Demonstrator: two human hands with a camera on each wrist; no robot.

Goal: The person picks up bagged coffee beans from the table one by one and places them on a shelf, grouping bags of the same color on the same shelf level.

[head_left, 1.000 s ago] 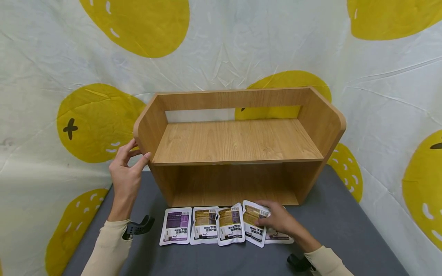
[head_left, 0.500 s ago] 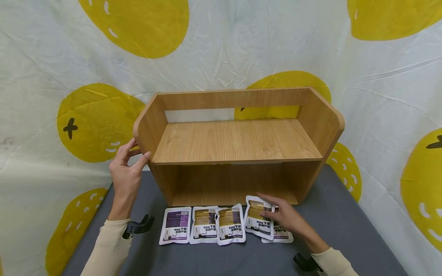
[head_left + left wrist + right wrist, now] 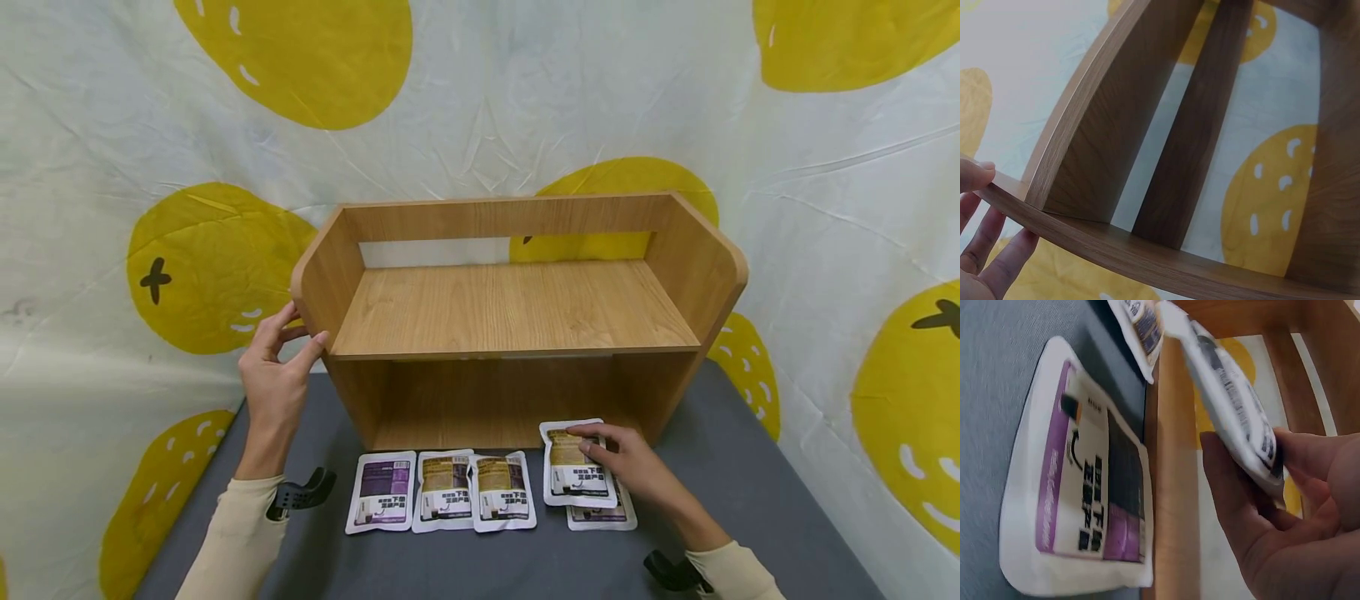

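A two-tier wooden shelf (image 3: 517, 308) stands on the grey table. My left hand (image 3: 276, 375) grips the edge of its left side panel, the thumb in front and the fingers (image 3: 1007, 259) behind. With my right hand (image 3: 626, 462) I pinch a white pouch with a gold and black label (image 3: 576, 467), raised before the lower tier. Beneath it lies a purple-labelled pouch (image 3: 602, 518), partly hidden; the right wrist view shows that purple pouch (image 3: 1094, 487) flat on the cloth.
To the left, a purple pouch (image 3: 382, 490) and two gold-labelled pouches, one (image 3: 444, 492) slightly overlapped by the other (image 3: 502, 492), lie in a row along the shelf's front. A white curtain (image 3: 480, 100) with yellow smiley shapes hangs behind.
My right hand has lifted the gold-labelled pouch off the row and moved it up and right, uncovering more of the purple pouch below. The left hand stays on the side panel.
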